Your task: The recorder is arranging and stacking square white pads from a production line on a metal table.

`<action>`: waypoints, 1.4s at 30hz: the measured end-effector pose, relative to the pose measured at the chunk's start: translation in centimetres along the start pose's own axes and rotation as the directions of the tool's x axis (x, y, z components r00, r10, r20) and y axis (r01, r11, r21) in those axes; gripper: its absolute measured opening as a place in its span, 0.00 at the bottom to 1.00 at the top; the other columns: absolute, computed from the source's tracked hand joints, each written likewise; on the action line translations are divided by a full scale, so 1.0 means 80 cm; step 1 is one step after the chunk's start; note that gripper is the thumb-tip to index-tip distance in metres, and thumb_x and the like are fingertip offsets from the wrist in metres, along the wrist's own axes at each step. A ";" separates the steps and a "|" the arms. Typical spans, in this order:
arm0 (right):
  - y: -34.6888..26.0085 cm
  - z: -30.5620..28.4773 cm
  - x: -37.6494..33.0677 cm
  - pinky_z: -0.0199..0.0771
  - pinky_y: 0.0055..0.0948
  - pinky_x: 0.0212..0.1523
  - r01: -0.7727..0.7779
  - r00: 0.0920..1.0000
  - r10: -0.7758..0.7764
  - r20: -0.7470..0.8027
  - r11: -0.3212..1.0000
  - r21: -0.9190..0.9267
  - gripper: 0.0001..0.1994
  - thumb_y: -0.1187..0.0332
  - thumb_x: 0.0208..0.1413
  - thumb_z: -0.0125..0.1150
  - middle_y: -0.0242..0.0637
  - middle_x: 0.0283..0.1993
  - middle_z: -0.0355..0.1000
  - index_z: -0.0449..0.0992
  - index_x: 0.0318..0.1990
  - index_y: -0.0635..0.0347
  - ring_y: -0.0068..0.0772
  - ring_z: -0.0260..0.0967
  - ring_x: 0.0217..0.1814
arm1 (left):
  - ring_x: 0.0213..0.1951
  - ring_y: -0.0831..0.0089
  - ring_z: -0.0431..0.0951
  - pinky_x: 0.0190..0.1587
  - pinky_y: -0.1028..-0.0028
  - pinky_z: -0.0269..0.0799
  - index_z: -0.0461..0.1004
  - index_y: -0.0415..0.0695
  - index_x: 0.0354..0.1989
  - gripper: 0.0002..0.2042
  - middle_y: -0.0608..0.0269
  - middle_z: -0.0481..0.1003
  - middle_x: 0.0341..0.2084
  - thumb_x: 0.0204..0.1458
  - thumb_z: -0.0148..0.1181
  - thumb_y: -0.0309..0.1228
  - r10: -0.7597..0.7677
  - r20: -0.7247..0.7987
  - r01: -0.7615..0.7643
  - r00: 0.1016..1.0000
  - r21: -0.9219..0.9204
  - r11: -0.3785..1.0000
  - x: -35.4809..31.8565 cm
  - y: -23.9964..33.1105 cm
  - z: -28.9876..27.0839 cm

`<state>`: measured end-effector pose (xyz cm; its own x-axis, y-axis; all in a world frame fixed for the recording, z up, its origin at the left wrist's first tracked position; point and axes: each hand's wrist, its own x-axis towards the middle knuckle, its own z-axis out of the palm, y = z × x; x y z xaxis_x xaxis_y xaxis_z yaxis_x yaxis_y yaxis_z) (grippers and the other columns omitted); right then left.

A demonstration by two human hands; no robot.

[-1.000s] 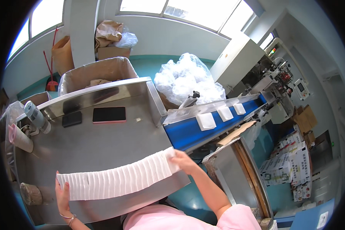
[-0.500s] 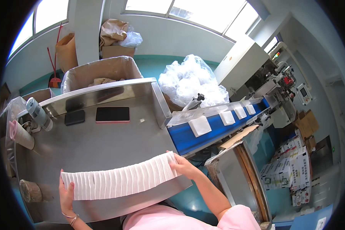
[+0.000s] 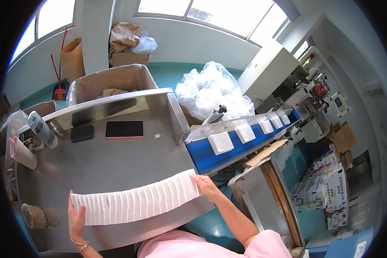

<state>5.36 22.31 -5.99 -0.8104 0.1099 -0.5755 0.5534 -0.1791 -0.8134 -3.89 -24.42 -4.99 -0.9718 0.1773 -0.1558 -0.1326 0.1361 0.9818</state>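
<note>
A long, slightly curved row of folded white sheets, like tissues or napkins packed side by side, spans the near part of the steel table. My left hand is closed on its left end, thumb on the near side and fingers along the end. At the other end, my right hand grips the row with the thumb and fingers at its last sheets. Part of the right fingers is hidden behind the row. Beyond my right hand, several white folded pads lie spaced out on a blue conveyor belt.
Two phones, one dark and one pink-edged, lie farther back. A clear bottle, a pink-rimmed cup and a tape roll stand left. Behind are a lined carton and a bulging plastic bag.
The pads on the belt have shifted toward the table, and another shows at the far end. My right fingers have slid slightly outward at the row's right end. My left hand keeps its hold.
</note>
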 end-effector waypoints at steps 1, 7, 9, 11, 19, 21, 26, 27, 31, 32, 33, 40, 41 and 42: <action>-0.009 0.016 -0.010 0.68 0.28 0.49 0.171 0.985 -0.171 -0.016 0.985 -0.007 0.17 0.68 0.58 0.51 0.36 0.45 0.70 0.65 0.53 0.67 0.24 0.68 0.47 | 0.47 0.74 0.68 0.52 0.75 0.63 0.45 0.41 0.65 0.39 0.61 0.66 0.47 0.50 0.60 0.42 -0.002 -0.004 0.002 1.000 0.000 1.000 -0.002 -0.001 -0.001; 0.019 -0.053 0.022 0.71 0.36 0.48 0.251 0.936 -0.119 -0.331 0.884 0.394 0.16 0.66 0.60 0.44 0.42 0.52 0.64 0.59 0.53 0.64 0.35 0.66 0.53 | 0.47 0.74 0.68 0.52 0.75 0.63 0.45 0.40 0.65 0.39 0.61 0.66 0.47 0.50 0.60 0.42 -0.003 0.004 0.003 1.000 -0.024 1.000 -0.003 0.004 0.005; 0.013 -0.042 0.017 0.71 0.38 0.48 0.244 0.922 -0.054 -0.384 0.851 0.465 0.15 0.61 0.60 0.45 0.39 0.47 0.65 0.60 0.49 0.61 0.37 0.66 0.50 | 0.47 0.74 0.68 0.52 0.75 0.63 0.45 0.40 0.65 0.39 0.61 0.66 0.47 0.50 0.60 0.41 -0.007 -0.011 0.007 1.000 -0.017 1.000 -0.005 0.000 0.008; -0.017 0.016 -0.013 0.68 0.28 0.47 0.297 0.944 -0.286 -0.164 0.954 0.047 0.19 0.59 0.60 0.47 0.36 0.48 0.66 0.61 0.53 0.63 0.27 0.64 0.50 | 0.47 0.73 0.68 0.52 0.75 0.63 0.45 0.39 0.65 0.39 0.61 0.66 0.47 0.50 0.60 0.41 -0.013 -0.020 0.013 1.000 -0.004 1.000 -0.010 0.006 0.011; -0.014 0.026 -0.012 0.68 0.20 0.42 0.227 0.974 -0.228 0.001 0.968 -0.106 0.17 0.62 0.62 0.45 0.31 0.43 0.70 0.69 0.49 0.66 0.16 0.66 0.43 | 0.48 0.73 0.68 0.53 0.75 0.62 0.44 0.38 0.65 0.38 0.58 0.66 0.47 0.50 0.59 0.39 0.008 0.009 -0.008 1.000 -0.013 1.000 -0.005 0.008 0.022; -0.016 0.029 -0.014 0.68 0.20 0.41 0.302 0.953 -0.301 0.017 0.948 -0.099 0.17 0.62 0.62 0.44 0.31 0.43 0.70 0.68 0.50 0.66 0.17 0.66 0.43 | 0.48 0.73 0.67 0.53 0.75 0.62 0.44 0.38 0.65 0.38 0.58 0.66 0.47 0.51 0.59 0.37 0.007 0.001 -0.007 1.000 0.003 1.000 -0.004 0.006 0.021; -0.014 0.020 -0.007 0.68 0.21 0.44 0.157 0.988 -0.156 0.023 0.975 -0.159 0.15 0.66 0.60 0.47 0.30 0.43 0.69 0.66 0.51 0.65 0.19 0.66 0.43 | 0.47 0.73 0.68 0.53 0.75 0.62 0.45 0.39 0.65 0.38 0.58 0.67 0.47 0.51 0.59 0.37 0.005 0.005 -0.005 1.000 0.000 1.000 -0.005 0.006 0.021; -0.011 0.020 -0.005 0.68 0.21 0.44 0.157 0.988 -0.155 0.022 0.975 -0.158 0.15 0.66 0.60 0.47 0.30 0.43 0.69 0.66 0.51 0.65 0.19 0.66 0.43 | 0.47 0.73 0.68 0.53 0.75 0.63 0.45 0.39 0.65 0.38 0.58 0.67 0.47 0.50 0.59 0.37 0.004 0.002 -0.004 1.000 -0.001 1.000 -0.005 0.006 0.021; 0.001 -0.001 0.006 0.69 0.28 0.47 0.332 0.935 -0.350 -0.057 0.921 -0.201 0.14 0.71 0.57 0.48 0.36 0.44 0.69 0.66 0.50 0.66 0.27 0.68 0.45 | 0.47 0.73 0.68 0.52 0.75 0.63 0.45 0.39 0.65 0.38 0.59 0.67 0.47 0.50 0.59 0.38 0.000 0.001 0.000 1.000 0.007 1.000 -0.005 0.006 0.020; 0.004 -0.016 0.011 0.70 0.31 0.48 0.171 0.973 -0.179 -0.148 0.983 -0.064 0.14 0.73 0.56 0.48 0.38 0.46 0.69 0.66 0.50 0.66 0.30 0.69 0.46 | 0.47 0.73 0.68 0.52 0.75 0.63 0.45 0.39 0.65 0.39 0.59 0.67 0.47 0.50 0.60 0.39 0.003 0.000 -0.003 1.000 0.004 1.000 -0.005 0.006 0.020; 0.011 -0.030 0.019 0.70 0.35 0.49 0.258 0.946 -0.189 -0.263 0.931 0.258 0.13 0.72 0.58 0.45 0.42 0.48 0.69 0.66 0.49 0.65 0.34 0.69 0.48 | 0.47 0.73 0.68 0.52 0.75 0.63 0.45 0.38 0.65 0.39 0.58 0.67 0.47 0.49 0.60 0.40 0.007 0.000 -0.007 1.000 0.001 1.000 -0.004 0.006 0.022; -0.014 0.017 -0.010 0.64 0.25 0.50 0.417 0.907 -0.398 0.137 0.810 -0.413 0.27 0.65 0.56 0.55 0.39 0.54 0.63 0.55 0.60 0.65 0.22 0.61 0.53 | 0.47 0.72 0.69 0.51 0.75 0.64 0.44 0.37 0.64 0.40 0.57 0.67 0.46 0.47 0.60 0.36 -0.020 -0.005 0.020 1.000 -0.024 1.000 -0.007 0.016 0.034; -0.009 0.016 -0.008 0.64 0.24 0.50 0.249 0.969 -0.235 0.080 0.913 -0.325 0.24 0.66 0.56 0.55 0.37 0.52 0.65 0.58 0.58 0.65 0.22 0.62 0.50 | 0.47 0.72 0.69 0.51 0.75 0.64 0.44 0.37 0.64 0.39 0.57 0.67 0.46 0.47 0.60 0.36 -0.019 0.005 0.019 1.000 -0.037 0.999 -0.007 0.017 0.036; -0.007 0.013 -0.004 0.65 0.23 0.49 0.069 0.997 -0.061 0.045 0.972 -0.225 0.22 0.67 0.56 0.54 0.35 0.49 0.66 0.62 0.56 0.66 0.21 0.63 0.48 | 0.47 0.72 0.69 0.51 0.75 0.64 0.44 0.36 0.64 0.39 0.57 0.67 0.46 0.47 0.60 0.36 -0.017 0.011 0.017 1.000 -0.052 0.998 -0.006 0.017 0.038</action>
<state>5.08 21.35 -5.24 -0.8502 0.0768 -0.5209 0.5252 0.0537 -0.8493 -3.04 -21.37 -3.91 -0.9672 0.1853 -0.1735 -0.1595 0.0883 0.9832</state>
